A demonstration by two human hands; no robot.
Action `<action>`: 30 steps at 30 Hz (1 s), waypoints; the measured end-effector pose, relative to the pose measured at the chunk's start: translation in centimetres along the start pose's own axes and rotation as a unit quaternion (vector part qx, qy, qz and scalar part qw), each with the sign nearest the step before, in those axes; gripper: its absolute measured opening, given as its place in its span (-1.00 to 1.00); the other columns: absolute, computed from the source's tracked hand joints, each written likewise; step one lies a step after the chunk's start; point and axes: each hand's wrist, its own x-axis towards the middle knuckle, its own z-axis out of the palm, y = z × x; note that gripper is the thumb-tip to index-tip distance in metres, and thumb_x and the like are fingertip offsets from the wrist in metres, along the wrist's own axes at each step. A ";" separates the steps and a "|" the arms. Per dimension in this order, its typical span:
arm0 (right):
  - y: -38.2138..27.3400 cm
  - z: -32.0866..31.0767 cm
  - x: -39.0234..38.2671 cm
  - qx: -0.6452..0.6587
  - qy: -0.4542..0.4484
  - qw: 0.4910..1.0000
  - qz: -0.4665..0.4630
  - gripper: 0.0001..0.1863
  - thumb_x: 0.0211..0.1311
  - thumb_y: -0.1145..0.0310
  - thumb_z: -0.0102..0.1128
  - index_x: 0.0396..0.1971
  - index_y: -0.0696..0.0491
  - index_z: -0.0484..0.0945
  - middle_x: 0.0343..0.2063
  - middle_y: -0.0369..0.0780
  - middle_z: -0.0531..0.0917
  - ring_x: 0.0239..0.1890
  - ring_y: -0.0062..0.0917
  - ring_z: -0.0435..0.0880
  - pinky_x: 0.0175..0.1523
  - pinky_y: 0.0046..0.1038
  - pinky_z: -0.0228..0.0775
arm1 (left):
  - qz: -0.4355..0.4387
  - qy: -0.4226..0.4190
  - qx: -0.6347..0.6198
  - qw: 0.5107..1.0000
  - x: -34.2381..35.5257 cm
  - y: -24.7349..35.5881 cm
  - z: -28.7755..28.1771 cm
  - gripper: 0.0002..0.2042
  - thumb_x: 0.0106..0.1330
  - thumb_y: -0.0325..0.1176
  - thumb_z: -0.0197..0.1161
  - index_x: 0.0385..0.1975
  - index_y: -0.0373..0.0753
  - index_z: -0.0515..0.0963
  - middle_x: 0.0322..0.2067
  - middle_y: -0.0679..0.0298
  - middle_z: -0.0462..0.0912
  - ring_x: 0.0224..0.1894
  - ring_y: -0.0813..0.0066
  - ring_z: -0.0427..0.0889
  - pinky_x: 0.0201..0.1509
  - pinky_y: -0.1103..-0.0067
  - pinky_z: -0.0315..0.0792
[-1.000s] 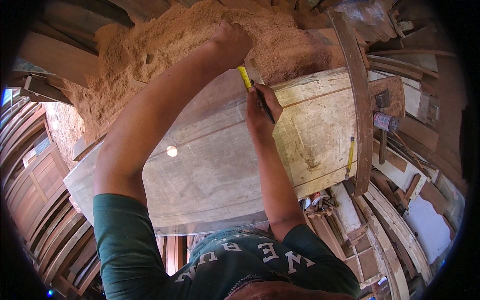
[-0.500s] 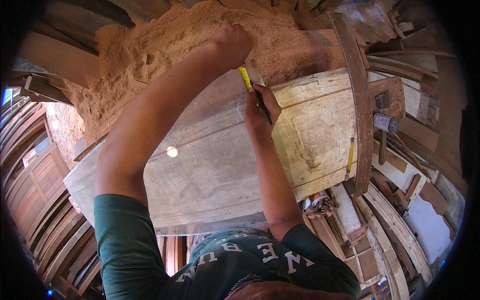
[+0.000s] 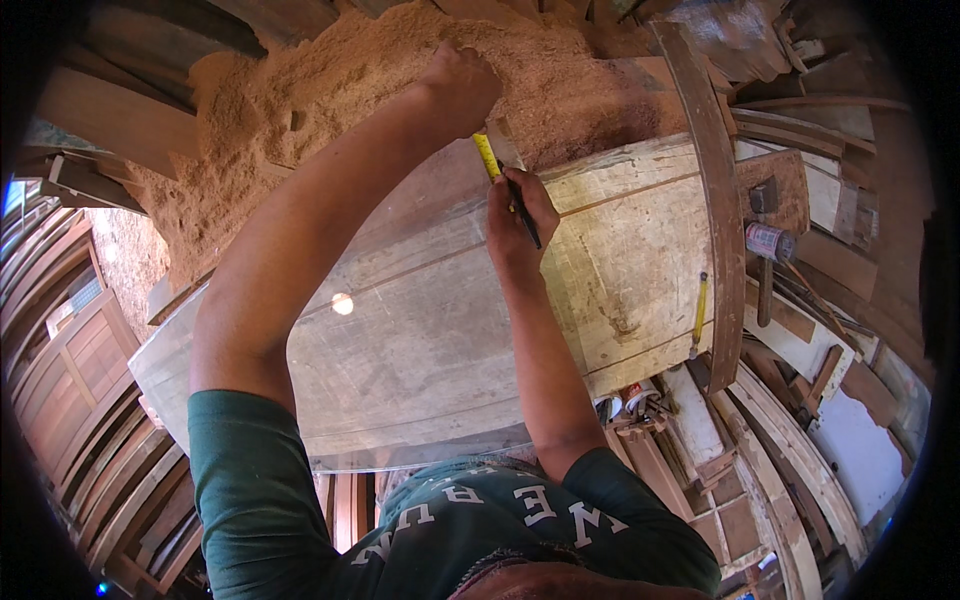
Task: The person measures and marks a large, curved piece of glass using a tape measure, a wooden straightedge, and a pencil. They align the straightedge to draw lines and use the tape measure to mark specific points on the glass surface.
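Note:
My left hand (image 3: 462, 90) is closed at the far side of the work surface, over sawdust (image 3: 560, 95); a yellow tape measure (image 3: 487, 152) runs out from beneath it toward me, its far end hidden. My right hand (image 3: 520, 225) grips a dark pen-like marker (image 3: 521, 205) beside the tape's near part, its fingers on or against the blade. Both work over a pale, see-through-looking sheet (image 3: 390, 370) lying on a worn board (image 3: 635, 260) with lengthwise lines. A slim yellow tool (image 3: 701, 310) lies near the board's right end.
A long brown plank (image 3: 715, 200) crosses the right end. Beyond it are a hammer-like tool (image 3: 764, 200) and a labelled can (image 3: 770, 242). Stacked wooden panels (image 3: 75, 370) line the left, offcuts (image 3: 770, 480) the lower right, and loose boards (image 3: 130, 120) the upper left.
My right hand, with the marker, has shifted very slightly left and up along the tape. My left hand has barely moved.

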 end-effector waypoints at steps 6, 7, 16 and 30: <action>0.1 0.0 -0.1 -0.002 0.003 1.000 0.000 -0.88 0.25 0.61 0.26 -0.21 0.20 0.61 -0.36 -0.18 0.69 -0.33 -0.55 0.66 -0.18 -0.50 0.54 | -0.001 0.002 0.004 1.000 0.1 0.0 0.0 -0.56 0.06 0.07 0.51 -0.27 -0.18 0.72 -0.24 0.23 0.74 -0.01 0.27 0.66 0.02 0.33 0.44; 0.1 0.0 -0.1 -0.001 0.003 1.000 -0.001 -0.86 0.24 0.62 0.26 -0.21 0.20 0.61 -0.36 -0.15 0.69 -0.35 -0.48 0.67 -0.20 -0.47 0.54 | 0.002 0.001 0.000 1.000 0.2 -0.1 0.0 -0.56 0.05 0.07 0.51 -0.27 -0.19 0.72 -0.24 0.23 0.74 -0.01 0.27 0.67 0.02 0.33 0.44; 0.2 0.0 -0.1 0.004 -0.002 1.000 0.000 -0.88 0.26 0.61 0.25 -0.22 0.19 0.62 -0.37 -0.19 0.68 -0.34 -0.56 0.65 -0.19 -0.51 0.53 | 0.000 0.006 -0.012 1.000 0.0 -0.1 0.1 -0.58 0.08 0.03 0.51 -0.28 -0.21 0.73 -0.22 0.23 0.73 0.03 0.27 0.63 0.08 0.31 0.43; 0.1 0.0 -0.1 -0.017 0.004 1.000 -0.005 -0.89 0.25 0.60 0.25 -0.23 0.19 0.61 -0.39 -0.17 0.68 -0.36 -0.51 0.66 -0.21 -0.48 0.54 | 0.000 0.001 -0.012 1.000 0.0 0.0 -0.2 -0.58 0.05 0.02 0.51 -0.29 -0.21 0.73 -0.24 0.23 0.74 0.01 0.28 0.65 0.06 0.31 0.43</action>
